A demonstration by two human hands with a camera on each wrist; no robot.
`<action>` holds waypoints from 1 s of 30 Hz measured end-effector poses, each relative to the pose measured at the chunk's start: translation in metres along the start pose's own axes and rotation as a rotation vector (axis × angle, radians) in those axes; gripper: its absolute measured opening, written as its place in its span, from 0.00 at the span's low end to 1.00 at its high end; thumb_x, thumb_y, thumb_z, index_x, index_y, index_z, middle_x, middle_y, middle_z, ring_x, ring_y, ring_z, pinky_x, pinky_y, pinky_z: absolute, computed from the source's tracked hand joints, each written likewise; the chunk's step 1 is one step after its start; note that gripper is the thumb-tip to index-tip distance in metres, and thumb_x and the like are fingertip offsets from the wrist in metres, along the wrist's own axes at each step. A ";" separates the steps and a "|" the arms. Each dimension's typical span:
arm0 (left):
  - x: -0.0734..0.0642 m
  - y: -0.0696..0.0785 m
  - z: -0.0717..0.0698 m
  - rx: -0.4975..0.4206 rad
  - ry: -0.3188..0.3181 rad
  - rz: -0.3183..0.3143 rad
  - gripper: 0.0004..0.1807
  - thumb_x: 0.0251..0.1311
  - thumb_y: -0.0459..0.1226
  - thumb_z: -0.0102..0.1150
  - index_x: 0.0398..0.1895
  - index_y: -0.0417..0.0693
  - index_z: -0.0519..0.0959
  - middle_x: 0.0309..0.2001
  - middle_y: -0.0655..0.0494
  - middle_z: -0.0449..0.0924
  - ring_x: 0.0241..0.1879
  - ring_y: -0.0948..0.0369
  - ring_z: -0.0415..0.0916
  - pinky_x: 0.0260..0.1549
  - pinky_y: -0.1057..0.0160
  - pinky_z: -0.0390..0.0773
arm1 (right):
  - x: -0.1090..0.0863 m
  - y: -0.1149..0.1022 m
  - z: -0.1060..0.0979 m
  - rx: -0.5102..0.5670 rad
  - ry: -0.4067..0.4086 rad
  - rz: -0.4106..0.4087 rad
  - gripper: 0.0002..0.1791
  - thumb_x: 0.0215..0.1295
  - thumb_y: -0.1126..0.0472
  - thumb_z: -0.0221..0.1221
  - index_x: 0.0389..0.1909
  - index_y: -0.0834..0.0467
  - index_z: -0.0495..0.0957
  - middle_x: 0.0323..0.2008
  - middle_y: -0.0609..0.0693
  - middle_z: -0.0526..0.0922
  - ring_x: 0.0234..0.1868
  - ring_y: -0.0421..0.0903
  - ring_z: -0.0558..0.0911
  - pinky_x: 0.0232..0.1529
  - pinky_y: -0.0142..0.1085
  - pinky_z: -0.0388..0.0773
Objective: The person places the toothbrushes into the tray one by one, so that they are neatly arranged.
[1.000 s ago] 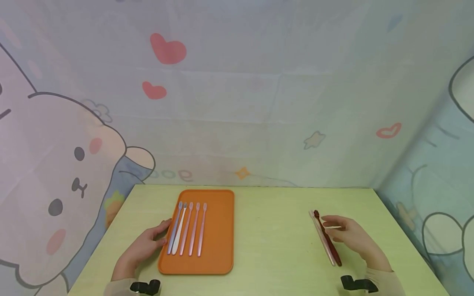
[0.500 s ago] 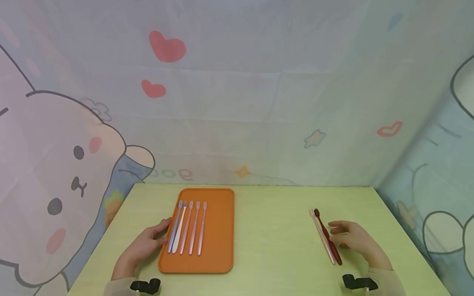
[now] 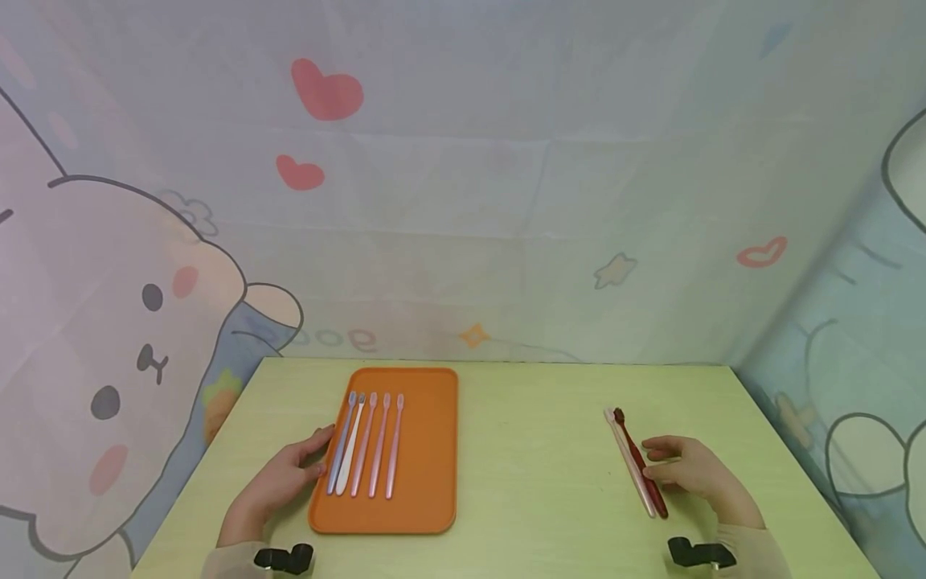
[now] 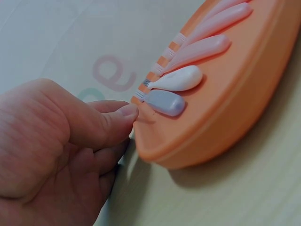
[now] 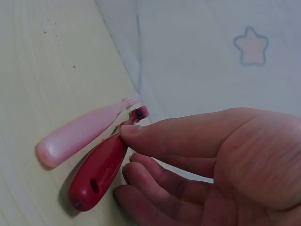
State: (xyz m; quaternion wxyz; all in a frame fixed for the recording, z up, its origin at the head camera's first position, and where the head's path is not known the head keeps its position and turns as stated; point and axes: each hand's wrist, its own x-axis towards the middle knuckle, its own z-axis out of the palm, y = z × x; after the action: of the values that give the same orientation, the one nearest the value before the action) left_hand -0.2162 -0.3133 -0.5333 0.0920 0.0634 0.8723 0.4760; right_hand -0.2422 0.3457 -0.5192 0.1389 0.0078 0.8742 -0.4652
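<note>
On the left, an orange tray (image 3: 430,458) holds several toothbrushes in a row: a blue-grey toothbrush (image 4: 164,102), a white toothbrush (image 4: 181,78) and three pink ones. My left hand (image 3: 282,478) rests at the tray's left rim, thumb and index fingertips touching it, spaced apart along the edge. To the right, a dark red toothbrush (image 5: 101,172) lies beside a pale pink toothbrush (image 5: 77,134) on the table. Beside the red one is my right hand (image 3: 694,470), its fingers loosely bent. Its thumb tip overlaps the red brush near the neck in the right wrist view.
The pale green-yellow table (image 3: 531,458) stretches between the tray and the loose pair of brushes. A printed cloth backdrop (image 3: 463,193) with hearts and cartoon figures rises behind the table and at both sides. Each wrist wears a black camera mount (image 3: 285,559).
My right hand has shifted slightly right and down, its index finger drawing back from the red toothbrush. The toothbrushes, the tray and my left hand stay in place.
</note>
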 end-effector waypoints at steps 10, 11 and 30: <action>0.001 0.000 0.001 0.004 0.008 0.008 0.37 0.71 0.26 0.59 0.82 0.33 0.61 0.81 0.31 0.55 0.81 0.33 0.47 0.77 0.32 0.49 | -0.002 -0.005 0.004 -0.017 0.019 0.039 0.32 0.64 0.65 0.72 0.65 0.76 0.75 0.55 0.67 0.83 0.42 0.49 0.86 0.40 0.45 0.89; 0.001 0.000 0.001 0.004 0.008 0.006 0.37 0.71 0.26 0.59 0.82 0.33 0.61 0.81 0.31 0.55 0.81 0.33 0.47 0.77 0.32 0.49 | -0.002 -0.005 0.005 -0.018 0.020 0.046 0.32 0.64 0.65 0.72 0.65 0.76 0.75 0.54 0.66 0.83 0.42 0.49 0.85 0.40 0.45 0.89; 0.001 0.000 0.001 0.001 0.003 0.015 0.37 0.71 0.26 0.59 0.81 0.32 0.61 0.81 0.30 0.55 0.81 0.32 0.47 0.77 0.32 0.49 | -0.002 -0.005 0.006 -0.017 0.022 0.056 0.30 0.64 0.68 0.69 0.64 0.77 0.74 0.51 0.65 0.82 0.42 0.50 0.84 0.40 0.46 0.89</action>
State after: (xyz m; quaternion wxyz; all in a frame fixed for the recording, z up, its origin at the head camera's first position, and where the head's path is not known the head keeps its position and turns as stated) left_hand -0.2167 -0.3129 -0.5340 0.0871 0.0691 0.8722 0.4764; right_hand -0.2394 0.3383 -0.5176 0.1423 0.0360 0.8791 -0.4535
